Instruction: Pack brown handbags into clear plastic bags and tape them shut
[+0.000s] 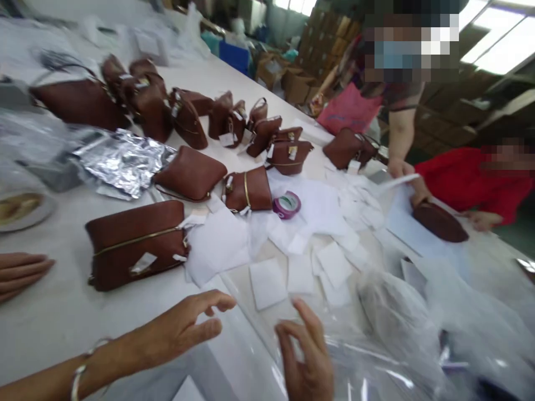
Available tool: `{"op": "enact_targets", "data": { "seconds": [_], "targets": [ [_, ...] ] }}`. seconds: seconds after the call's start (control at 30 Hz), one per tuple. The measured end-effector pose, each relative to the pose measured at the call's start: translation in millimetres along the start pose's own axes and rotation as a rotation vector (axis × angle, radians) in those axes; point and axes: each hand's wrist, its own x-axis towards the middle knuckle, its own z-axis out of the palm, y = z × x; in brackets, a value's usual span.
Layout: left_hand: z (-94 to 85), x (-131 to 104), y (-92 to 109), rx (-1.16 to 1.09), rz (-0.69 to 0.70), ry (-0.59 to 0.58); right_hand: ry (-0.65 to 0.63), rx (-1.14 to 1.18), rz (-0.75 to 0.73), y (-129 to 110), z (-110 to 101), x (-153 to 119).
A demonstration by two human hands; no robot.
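My left hand (196, 323), with a bracelet on its wrist, hovers over the table's near edge, thumb and fingers apart and nothing between them. To its right, my right hand (307, 353) is raised above clear plastic, its fingers spread and curved, holding nothing. Square white sheets (268, 283) lie just beyond my hands. Above my left forearm is a large brown zipped bag (137, 236) with a white tag. A smaller brown bag with a gold zip (249, 190) sits farther back beside a purple tape roll (287, 205).
Several brown bags (152, 106) stand along the back near silver foil (121, 159). Another hand (23, 273) rests at the left edge. Across the table, a person in red (472, 178) handles a brown pouch (441, 221); another stands beside them. Clear plastic bags (401, 312) lie right.
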Motion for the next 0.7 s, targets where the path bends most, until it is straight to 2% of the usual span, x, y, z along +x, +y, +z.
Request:
{"op": "enact_targets", "data": {
  "seconds": [0.07, 0.13, 0.2, 0.33, 0.43, 0.53, 0.6, 0.7],
  "targets": [
    [15.9, 23, 11, -0.466, -0.094, -0.178, -0.163, 0.060, -0.138, -11, 16, -10],
    [22.3, 45, 16, -0.747, -0.142, -0.229, -0.282, 0.127, -0.261, -19, 33, -19],
    [23.1, 59, 15, -0.756, -0.157, -0.269, -0.351, 0.139, -0.276, -25, 45, -29],
    [35.3, 72, 5, -0.368, -0.210, -0.411, -0.632, 0.170, -0.208, -34, 49, -35],
    [55.7, 81, 0, -0.116, -0.290, -0.321, -0.749, 0.131, -0.216, -44, 47, -26],
    [64.2, 95, -3, -0.020, -0.301, -0.213, -0.726, 0.048, -0.216, -49, 44, -20],
    [57.2, 106, -5, -0.040, -0.311, -0.133, -0.663, -0.033, -0.143, -47, 39, -26],
    [34.5, 117, -10, -0.078, -0.361, 0.000, -0.498, -0.128, 0.050, -35, 27, -42]
  ]
}}
